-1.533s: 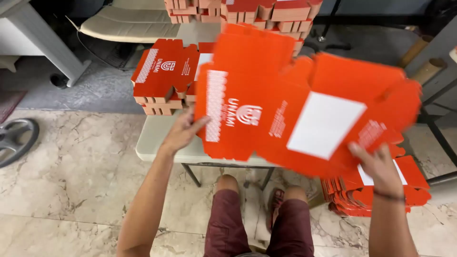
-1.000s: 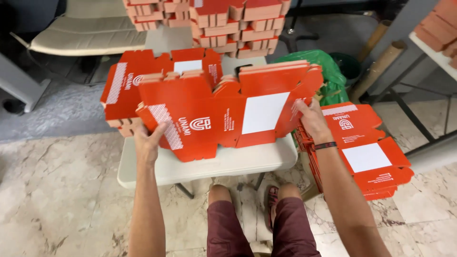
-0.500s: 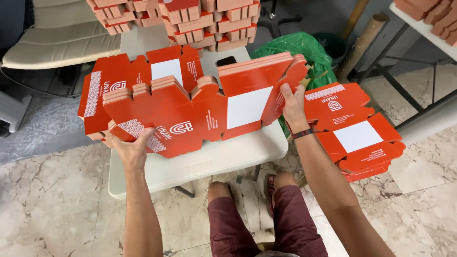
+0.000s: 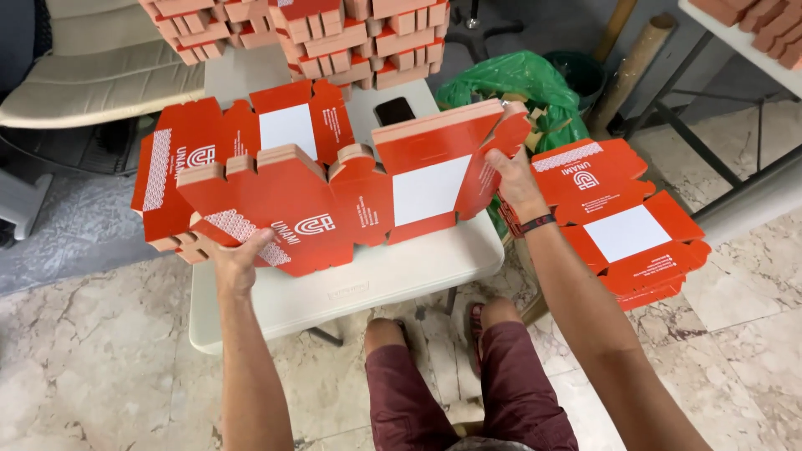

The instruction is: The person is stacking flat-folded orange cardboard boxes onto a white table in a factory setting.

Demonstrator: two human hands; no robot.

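- Head view: we hold a thick bundle of flat orange die-cut cardboard box blanks upright over the small cream plastic table.
- Our left hand clamps its fingers on the bundle's near left corner; our right hand, fingers closed, grips the right edge.
- A second pile of orange blanks lies on the table's far left, another stack of orange blanks to our right.
- A green plastic bag sits beyond the table, near folded orange cartons.

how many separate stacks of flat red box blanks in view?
3: held stack over the table; one on the table's left; one at lower right. Others may be hidden.
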